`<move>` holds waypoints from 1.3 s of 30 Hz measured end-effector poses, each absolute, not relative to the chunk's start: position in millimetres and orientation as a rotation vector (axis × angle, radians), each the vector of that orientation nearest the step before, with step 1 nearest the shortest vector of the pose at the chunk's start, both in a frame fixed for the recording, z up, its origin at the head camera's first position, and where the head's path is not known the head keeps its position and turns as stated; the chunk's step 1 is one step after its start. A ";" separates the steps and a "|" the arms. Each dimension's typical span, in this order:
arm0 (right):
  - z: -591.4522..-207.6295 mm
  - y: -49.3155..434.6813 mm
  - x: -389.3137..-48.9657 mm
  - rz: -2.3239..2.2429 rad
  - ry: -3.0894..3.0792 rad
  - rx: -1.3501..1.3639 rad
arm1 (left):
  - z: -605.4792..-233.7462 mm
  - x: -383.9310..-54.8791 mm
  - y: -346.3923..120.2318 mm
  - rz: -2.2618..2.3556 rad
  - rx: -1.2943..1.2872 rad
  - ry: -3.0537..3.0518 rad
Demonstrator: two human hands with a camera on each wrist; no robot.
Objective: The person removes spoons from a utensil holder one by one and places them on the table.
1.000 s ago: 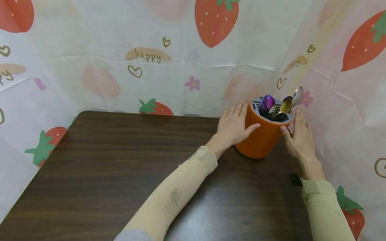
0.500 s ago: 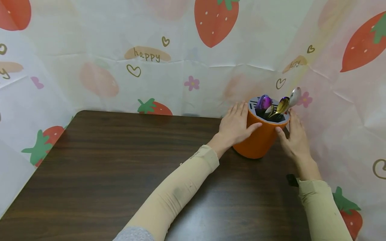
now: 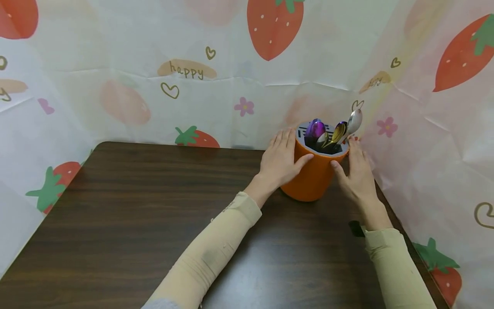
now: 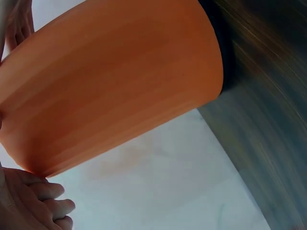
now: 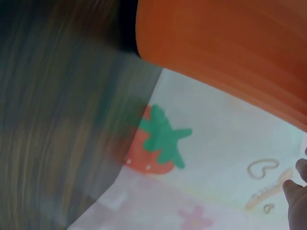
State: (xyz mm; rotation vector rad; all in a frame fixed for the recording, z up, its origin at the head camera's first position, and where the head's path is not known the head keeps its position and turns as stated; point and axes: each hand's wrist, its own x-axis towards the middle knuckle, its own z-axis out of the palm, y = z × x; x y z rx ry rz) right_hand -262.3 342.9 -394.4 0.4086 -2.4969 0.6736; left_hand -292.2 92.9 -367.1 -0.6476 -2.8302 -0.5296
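An orange knife block [image 3: 307, 182], a round one with a grey slotted top, stands upright on the brown table. Out of its dark opening rise a purple spoon [image 3: 315, 128], a gold spoon [image 3: 340, 130] and a silver spoon [image 3: 353, 121]. My left hand [image 3: 278, 161] rests against its left side, fingers straight and thumb across the front. On the opposite side, my right hand [image 3: 356, 176] touches it near the rim with extended fingers. The left wrist view shows the block's orange wall [image 4: 120, 86] and fingertips [image 4: 60, 208] beside its top end.
The table [image 3: 135, 214] stretches left and forward, its back edge meeting a strawberry-printed sheet [image 3: 231, 38]. That sheet also hangs along the right table edge, close beside my right forearm. A small black piece [image 3: 356, 228] shows at my right wrist.
The knife block, with the spoons in it, has shifted left along the table between both hands. The right table edge has come into view behind my right forearm.
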 end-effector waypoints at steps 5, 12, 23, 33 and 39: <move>-395.5 321.3 -264.0 0.670 -2.522 0.411 | -373.0 -288.3 71.5 -0.612 -0.621 -2.794; -398.9 288.4 -267.6 0.690 -2.524 0.462 | -379.4 -278.4 37.4 -0.708 -0.570 -2.727; -401.3 232.5 -261.7 0.739 -2.504 0.526 | -381.9 -256.6 -18.1 -0.768 -0.519 -2.654; -405.8 178.9 -247.9 0.810 -2.405 0.548 | -380.2 -240.6 -69.8 -0.766 -0.510 -2.646; -407.8 149.0 -237.3 0.827 -2.362 0.591 | -379.6 -233.9 -103.4 -0.786 -0.524 -2.644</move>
